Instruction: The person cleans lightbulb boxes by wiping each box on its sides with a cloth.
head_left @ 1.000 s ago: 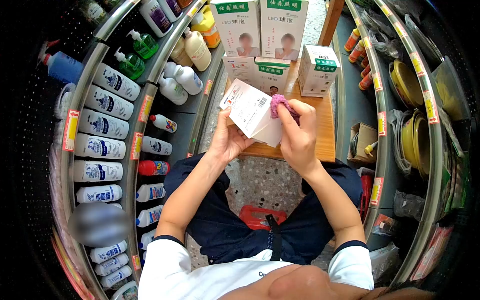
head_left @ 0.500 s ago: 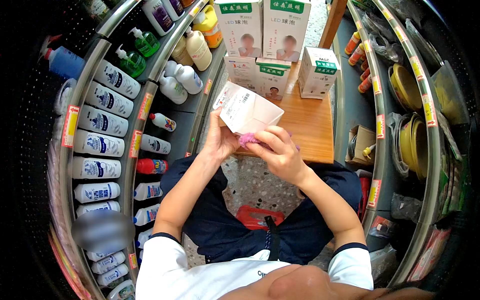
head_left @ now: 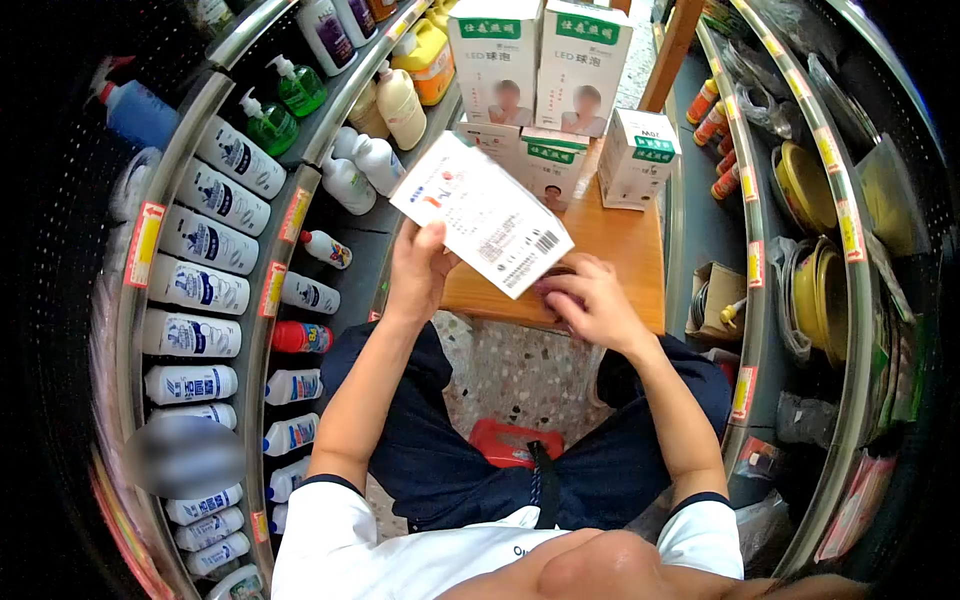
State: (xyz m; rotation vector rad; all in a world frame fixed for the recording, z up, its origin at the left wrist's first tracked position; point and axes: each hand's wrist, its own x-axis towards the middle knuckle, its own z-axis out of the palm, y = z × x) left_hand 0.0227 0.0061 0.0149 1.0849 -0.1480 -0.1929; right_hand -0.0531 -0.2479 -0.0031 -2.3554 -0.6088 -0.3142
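A white LED bulb box (head_left: 483, 215) is tilted in front of me, with a printed side full of small text and barcodes facing up. My left hand (head_left: 421, 268) grips it at its left edge, thumb on the near side. By the box's lower right corner, my right hand (head_left: 598, 303) has its fingers curled round a purple-pink cloth (head_left: 562, 297), mostly hidden by the fingers and the box. Behind the held box, more bulb boxes (head_left: 584, 68) with green bands stand stacked on a wooden bench (head_left: 630, 255). A single bulb box (head_left: 640, 160) stands to their right.
Shelves on the left hold white bottles (head_left: 205, 285), green pump bottles (head_left: 268, 122) and a yellow jug (head_left: 425, 70). The right-hand shelves carry orange-capped bottles (head_left: 712, 125), yellow basins (head_left: 838, 290) and a small carton (head_left: 715, 300). A red stool (head_left: 505, 443) shows between my legs.
The held box has turned, so its printed side now faces up, and it sits a little higher. My right hand with the cloth has moved right, to the box's lower right corner.
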